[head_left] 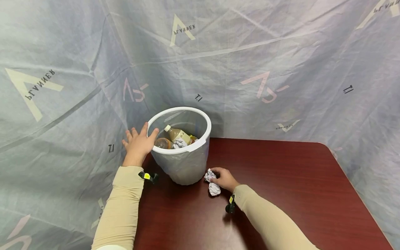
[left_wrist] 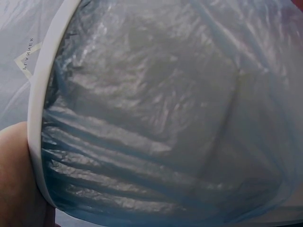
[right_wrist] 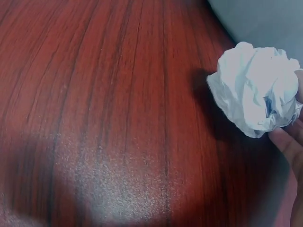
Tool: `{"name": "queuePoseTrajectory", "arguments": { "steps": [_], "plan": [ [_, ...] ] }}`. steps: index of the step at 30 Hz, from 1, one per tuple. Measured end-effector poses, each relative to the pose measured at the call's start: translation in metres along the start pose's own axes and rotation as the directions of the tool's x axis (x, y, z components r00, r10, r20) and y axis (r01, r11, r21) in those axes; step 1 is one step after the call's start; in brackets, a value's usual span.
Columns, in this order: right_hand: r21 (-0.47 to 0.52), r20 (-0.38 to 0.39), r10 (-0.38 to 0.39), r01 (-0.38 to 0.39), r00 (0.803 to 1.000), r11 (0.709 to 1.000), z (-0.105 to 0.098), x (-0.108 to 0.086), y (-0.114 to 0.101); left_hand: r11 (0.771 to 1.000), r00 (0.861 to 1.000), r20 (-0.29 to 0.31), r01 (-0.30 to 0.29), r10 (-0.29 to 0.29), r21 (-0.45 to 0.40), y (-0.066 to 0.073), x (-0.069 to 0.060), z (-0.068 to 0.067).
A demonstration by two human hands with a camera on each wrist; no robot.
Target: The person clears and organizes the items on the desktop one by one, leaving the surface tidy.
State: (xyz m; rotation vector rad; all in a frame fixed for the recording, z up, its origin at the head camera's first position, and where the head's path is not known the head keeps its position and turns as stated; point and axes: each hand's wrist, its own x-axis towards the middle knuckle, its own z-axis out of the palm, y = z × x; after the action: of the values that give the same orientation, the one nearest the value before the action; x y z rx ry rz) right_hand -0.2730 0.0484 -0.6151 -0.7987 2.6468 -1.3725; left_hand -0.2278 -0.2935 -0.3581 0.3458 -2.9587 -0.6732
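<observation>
A white-rimmed waste bin point(head_left: 187, 166) with a clear plastic liner point(left_wrist: 156, 109) stands on the table. My left hand point(head_left: 137, 144) touches the left side of its rim, fingers spread and fairly straight. Beside the bin's base, my right hand point(head_left: 225, 178) pinches a crumpled paper ball point(head_left: 209, 176) between thumb and fingers. A second paper ball point(head_left: 214, 189) lies just below it, near the thumb. In the right wrist view one white crumpled ball point(right_wrist: 253, 90) shows against the fingers point(right_wrist: 286, 144); which of the two it is, I cannot tell.
Inside the bin are a bottle with a pale cap point(head_left: 178, 134), a crumpled paper piece point(head_left: 179, 143) and a round brownish container point(head_left: 163, 143). Grey printed sheeting point(head_left: 225, 69) hangs behind and left of the dark red table point(head_left: 281, 180).
</observation>
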Motion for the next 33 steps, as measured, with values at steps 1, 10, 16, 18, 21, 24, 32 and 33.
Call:
{"name": "queuePoseTrajectory", "arguments": {
  "steps": [1,10,16,18,21,24,32,33],
  "plan": [
    [-0.005,-0.006,0.001,-0.001,1.000,1.000,0.000,0.000,0.000,1.000,1.000,-0.001,0.001,-0.001,0.003,0.000,0.000,0.000],
    [0.037,-0.037,0.027,-0.026,0.999,0.999,-0.007,-0.002,-0.002,1.000,1.000,0.002,0.002,-0.002,0.005,0.001,-0.001,-0.001],
    [0.105,-0.072,0.076,-0.068,0.995,0.992,-0.014,-0.002,0.000,1.000,1.000,0.006,-0.003,0.003,0.000,0.000,-0.002,-0.001],
    [0.114,-0.085,0.077,-0.067,0.993,0.991,-0.015,-0.002,0.002,1.000,1.000,0.004,-0.005,0.005,-0.001,-0.001,-0.002,-0.001],
    [0.139,-0.102,0.084,-0.070,0.991,0.988,-0.016,-0.001,0.004,1.000,1.000,0.002,-0.005,0.005,-0.004,-0.001,-0.002,-0.001],
    [0.188,-0.112,0.103,-0.081,0.988,0.979,-0.017,0.000,0.004,1.000,1.000,0.000,-0.004,0.004,-0.003,-0.001,-0.002,-0.001],
    [0.259,-0.114,0.150,-0.117,0.982,0.959,-0.020,0.000,0.005,1.000,1.000,-0.001,-0.005,0.005,-0.010,0.000,-0.003,-0.001],
    [0.259,-0.123,0.153,-0.117,0.981,0.959,-0.021,0.000,0.004,1.000,1.000,-0.001,-0.005,0.005,-0.012,0.000,-0.003,-0.001]
  ]
}}
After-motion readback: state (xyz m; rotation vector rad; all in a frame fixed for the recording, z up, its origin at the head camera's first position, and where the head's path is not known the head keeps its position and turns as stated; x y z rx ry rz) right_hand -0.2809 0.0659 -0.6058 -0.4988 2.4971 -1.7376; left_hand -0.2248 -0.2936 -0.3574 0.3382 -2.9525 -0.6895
